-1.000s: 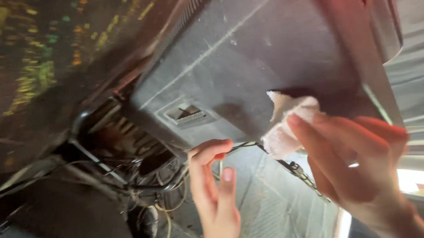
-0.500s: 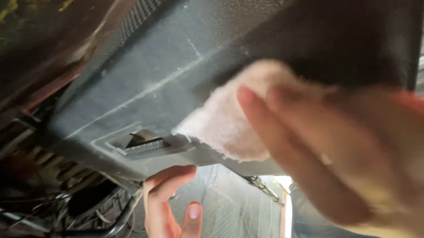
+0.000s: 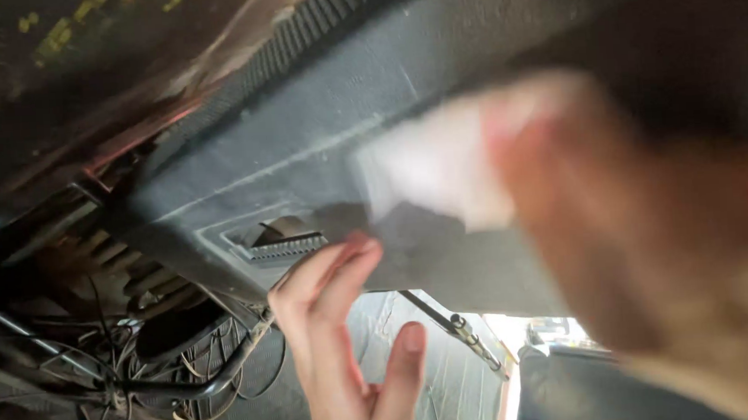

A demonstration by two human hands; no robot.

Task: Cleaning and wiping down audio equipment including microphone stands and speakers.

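Note:
A dark grey dusty panel (image 3: 301,145) fills the upper middle of the view, with a rectangular vent slot (image 3: 274,240) near its lower edge. My right hand (image 3: 644,245), blurred and close to the camera, presses a pale pink cloth (image 3: 428,168) against the panel's surface. My left hand (image 3: 347,341) is raised under the panel, fingers apart, its fingertips touching the lower edge just right of the vent slot. It holds nothing.
A tangle of cables and black hoses (image 3: 132,354) hangs at the lower left. A thin metal rod (image 3: 450,326) runs below the panel. A ridged floor mat (image 3: 436,379) and a bright opening (image 3: 529,335) show at the bottom right.
My right hand has slid the cloth leftward across the panel and come nearer the camera, going blurrier. My left hand has shifted up to the panel's lower edge.

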